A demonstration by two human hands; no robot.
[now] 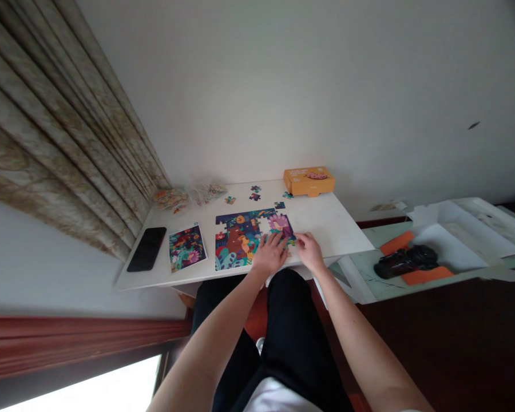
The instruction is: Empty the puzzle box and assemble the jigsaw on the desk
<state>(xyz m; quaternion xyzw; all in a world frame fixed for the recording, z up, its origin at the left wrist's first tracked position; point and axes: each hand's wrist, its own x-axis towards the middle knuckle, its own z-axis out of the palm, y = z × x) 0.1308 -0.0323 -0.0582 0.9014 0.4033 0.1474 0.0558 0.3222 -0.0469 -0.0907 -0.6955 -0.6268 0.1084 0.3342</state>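
Observation:
A partly assembled jigsaw puzzle (242, 243) with a colourful animal picture lies near the front edge of the white table. My left hand (271, 253) rests flat on its lower right part, fingers spread, covering some of the picture. At the right edge, my right hand (309, 250) has its fingers drawn together at a small greenish puzzle piece (292, 242), beside the purple section. White tabletop shows through gaps in the upper right part. A loose dark puzzle piece (280, 205) lies just above the puzzle. The reference picture card (187, 247) is to its left.
More loose pieces (254, 197) are scattered toward the wall. An orange puzzle box (309, 182) stands at the back right, and plastic bags (197, 194) lie at the back left. A black phone (147, 249) is on the far left. A low glass table (371, 286) adjoins on the right.

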